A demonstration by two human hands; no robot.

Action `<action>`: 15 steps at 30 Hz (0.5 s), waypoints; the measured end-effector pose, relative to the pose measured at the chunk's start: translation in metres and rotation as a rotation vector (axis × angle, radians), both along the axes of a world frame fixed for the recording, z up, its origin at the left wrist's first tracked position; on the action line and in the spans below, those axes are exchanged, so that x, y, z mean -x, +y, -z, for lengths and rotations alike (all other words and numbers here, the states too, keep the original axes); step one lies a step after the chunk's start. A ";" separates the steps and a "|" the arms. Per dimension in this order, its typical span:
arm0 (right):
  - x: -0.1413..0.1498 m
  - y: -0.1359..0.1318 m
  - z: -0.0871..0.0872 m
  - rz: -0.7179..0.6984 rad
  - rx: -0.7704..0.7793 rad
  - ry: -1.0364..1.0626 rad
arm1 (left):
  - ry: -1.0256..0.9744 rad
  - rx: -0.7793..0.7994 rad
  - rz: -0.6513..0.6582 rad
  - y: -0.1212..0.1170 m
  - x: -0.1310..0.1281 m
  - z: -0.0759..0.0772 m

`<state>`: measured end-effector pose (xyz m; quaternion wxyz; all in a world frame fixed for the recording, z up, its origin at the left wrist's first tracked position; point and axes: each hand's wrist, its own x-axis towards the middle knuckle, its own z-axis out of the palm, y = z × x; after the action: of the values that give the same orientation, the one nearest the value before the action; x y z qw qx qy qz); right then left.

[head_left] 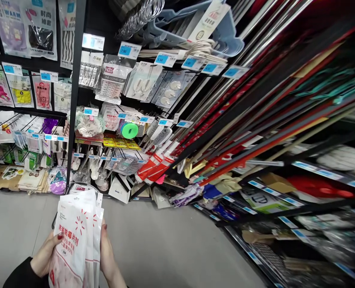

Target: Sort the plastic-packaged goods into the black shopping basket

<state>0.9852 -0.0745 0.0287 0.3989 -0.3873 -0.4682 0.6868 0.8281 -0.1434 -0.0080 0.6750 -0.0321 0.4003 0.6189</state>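
Note:
Several white pouches [72, 240] with red Chinese print, labelled as anti-moth and anti-mould tablets, stand upright in a fanned stack at the lower left. My left hand [46, 254] grips the stack's left edge, its thumb over the front pouch. Along the right edge my right hand [109, 256] is closed on the same stack, with its thumb at the top and the other fingers mostly hidden behind. A dark-rimmed thing [83, 186] shows partly behind the pouches; they hide most of it.
Ahead, hanging racks carry clothes-clip packs [111, 82], hooks [169, 94], a green round item [129, 130] and brushes [162, 136]. Gloves [21, 94] hang at left. Long poles [240, 92] and stocked shelves [273, 192] line the right. Grey floor [153, 248] lies below.

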 end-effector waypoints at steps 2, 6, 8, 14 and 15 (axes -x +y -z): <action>-0.001 -0.003 -0.005 0.030 -0.031 0.085 | 0.033 0.029 -0.010 0.002 0.000 0.000; -0.009 -0.010 -0.025 0.251 -0.398 -0.277 | 0.088 -0.019 -0.004 0.007 -0.003 -0.010; -0.009 -0.012 -0.034 0.150 -0.447 -0.529 | 0.131 -0.063 0.004 0.010 -0.004 -0.018; 0.001 -0.011 -0.030 -0.056 -0.244 -0.594 | 0.111 -0.104 -0.040 0.011 -0.006 -0.019; -0.002 -0.009 -0.028 -0.041 -0.230 -0.550 | 0.074 -0.096 -0.060 0.011 -0.005 -0.016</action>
<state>0.9868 -0.0836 0.0570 0.2847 -0.5015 -0.6412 0.5063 0.8328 -0.1327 0.0083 0.6417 0.0111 0.3938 0.6580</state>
